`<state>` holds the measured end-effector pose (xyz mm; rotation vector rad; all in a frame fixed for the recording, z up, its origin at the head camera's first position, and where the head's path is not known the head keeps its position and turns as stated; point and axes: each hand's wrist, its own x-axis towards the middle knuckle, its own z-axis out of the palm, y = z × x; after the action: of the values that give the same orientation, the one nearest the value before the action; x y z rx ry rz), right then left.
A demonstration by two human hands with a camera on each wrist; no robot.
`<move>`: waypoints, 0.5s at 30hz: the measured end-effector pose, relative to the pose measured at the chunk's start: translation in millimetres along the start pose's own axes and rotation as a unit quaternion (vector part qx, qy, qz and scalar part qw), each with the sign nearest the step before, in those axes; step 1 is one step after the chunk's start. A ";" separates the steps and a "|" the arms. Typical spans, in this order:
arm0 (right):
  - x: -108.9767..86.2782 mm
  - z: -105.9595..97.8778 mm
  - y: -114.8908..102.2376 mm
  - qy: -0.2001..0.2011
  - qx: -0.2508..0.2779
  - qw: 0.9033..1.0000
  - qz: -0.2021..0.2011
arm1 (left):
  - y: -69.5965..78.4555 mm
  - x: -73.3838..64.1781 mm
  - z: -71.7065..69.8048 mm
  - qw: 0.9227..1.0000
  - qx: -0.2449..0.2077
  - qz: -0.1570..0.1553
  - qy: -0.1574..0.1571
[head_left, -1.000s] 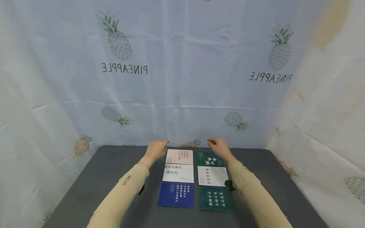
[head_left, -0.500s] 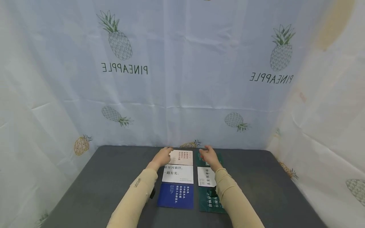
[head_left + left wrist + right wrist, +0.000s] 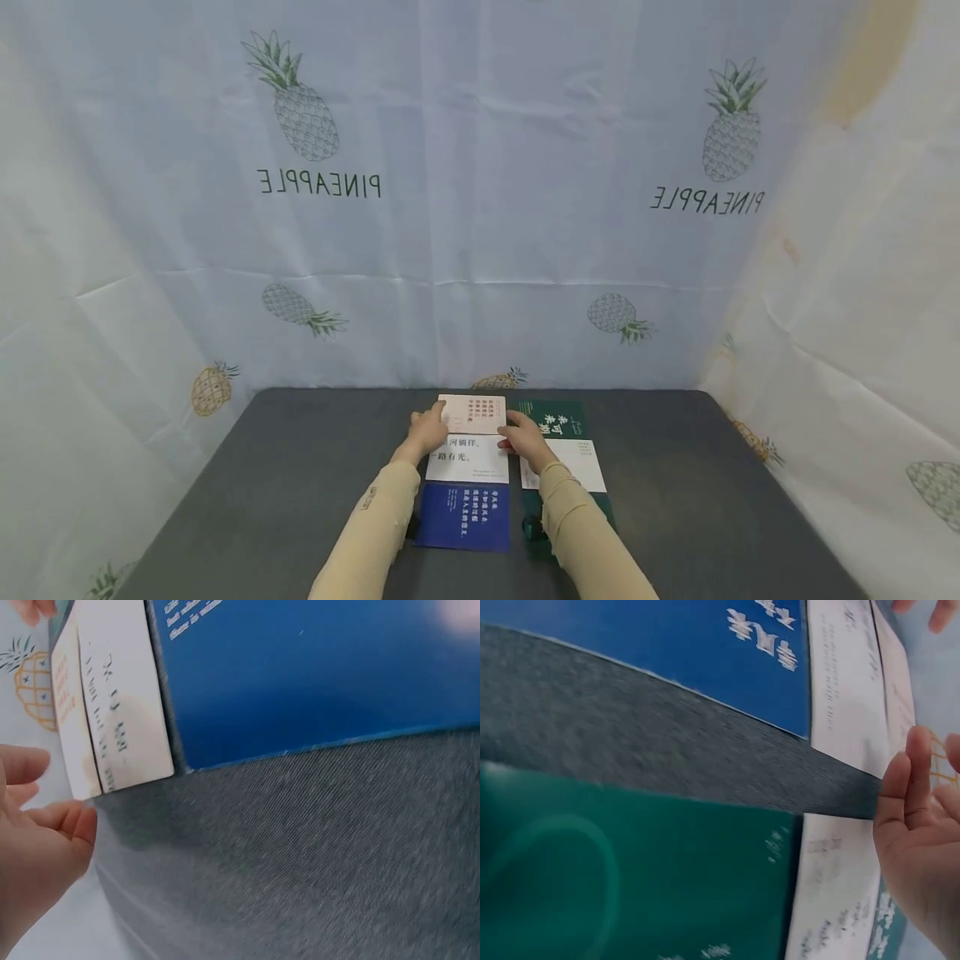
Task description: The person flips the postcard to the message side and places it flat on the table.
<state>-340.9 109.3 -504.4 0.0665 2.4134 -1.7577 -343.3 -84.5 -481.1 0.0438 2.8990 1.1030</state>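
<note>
Two columns of printed cards lie flat on the dark table. My left hand [image 3: 427, 431] is at the left edge of the cream card with red writing [image 3: 474, 414], its thumb and fingers apart in the left wrist view. On the card's other side, my right hand [image 3: 528, 440] reaches in with fingers extended near its lower right corner. Whether the fingertips touch the card is hard to tell. Below it lie a white card [image 3: 468, 460] and a blue card [image 3: 462, 518]. The right column has a dark green card [image 3: 555, 418], a white card [image 3: 581, 463] and another green card [image 3: 645, 862], partly covered by my right arm.
A grey cloth-like table [image 3: 300, 483] spreads around the cards. Behind it and at both sides hangs a pale curtain [image 3: 480, 208] with pineapple prints, close to the table's far edge.
Both hands have come down from above the far ends of the columns. The right hand has moved left, from over the dark green card to the cream card; the left moved slightly right, then nearer.
</note>
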 end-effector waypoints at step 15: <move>3.0 2.1 5.0 -0.025 0.062 0.998 0.014 | -4.8 0.6 11.2 0.994 -0.096 -0.051 0.002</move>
<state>-343.0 108.8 -510.2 0.0697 2.2571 -1.8723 -343.4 -80.6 -492.7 -0.1115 2.7481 1.3561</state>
